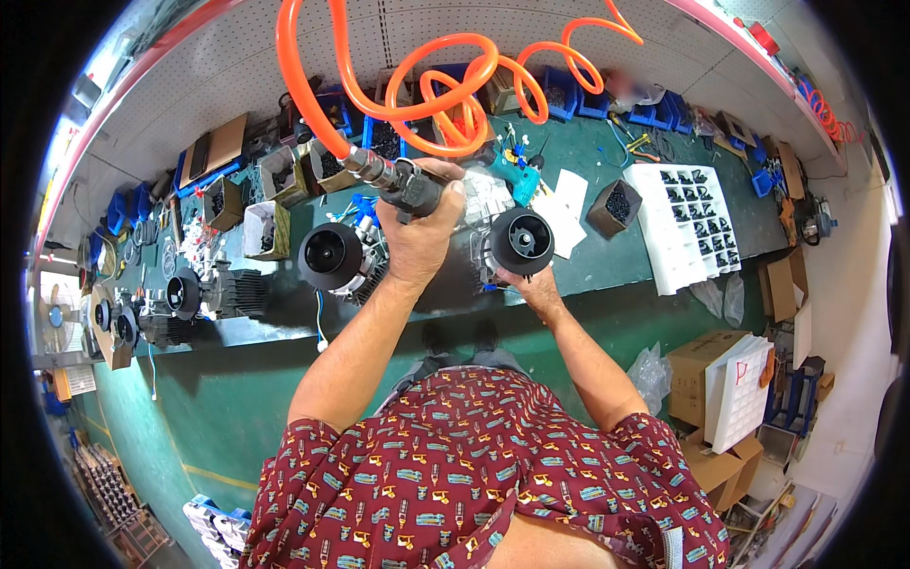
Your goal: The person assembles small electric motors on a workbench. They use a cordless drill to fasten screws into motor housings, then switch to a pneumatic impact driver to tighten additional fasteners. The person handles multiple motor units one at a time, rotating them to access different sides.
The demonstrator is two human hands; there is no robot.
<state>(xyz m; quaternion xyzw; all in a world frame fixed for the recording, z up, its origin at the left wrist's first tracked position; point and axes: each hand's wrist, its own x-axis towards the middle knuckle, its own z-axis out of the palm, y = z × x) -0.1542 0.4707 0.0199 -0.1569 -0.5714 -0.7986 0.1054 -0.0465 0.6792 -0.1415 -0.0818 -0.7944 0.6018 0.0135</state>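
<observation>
My left hand (414, 237) is wrapped round a dark air tool (413, 190) raised above the workbench. An orange coiled air hose (445, 100) runs from its metal coupling. At the bench's front edge, my right hand (538, 290) grips the lower side of a motor with a black fan wheel (521, 243); its fingers are partly hidden under the wheel. A second motor with a black fan wheel (331, 256) stands just left of my left forearm, wires hanging from it. Behind my hands lies a teal power screwdriver (518, 176).
More fan motors (223, 293) line the bench's left side. Parts boxes (265, 229) and blue bins (559, 93) stand along the pegboard. To the right are a box of dark small parts (614, 208) and a white foam tray (684, 228). Cardboard boxes (703, 375) stand on the floor.
</observation>
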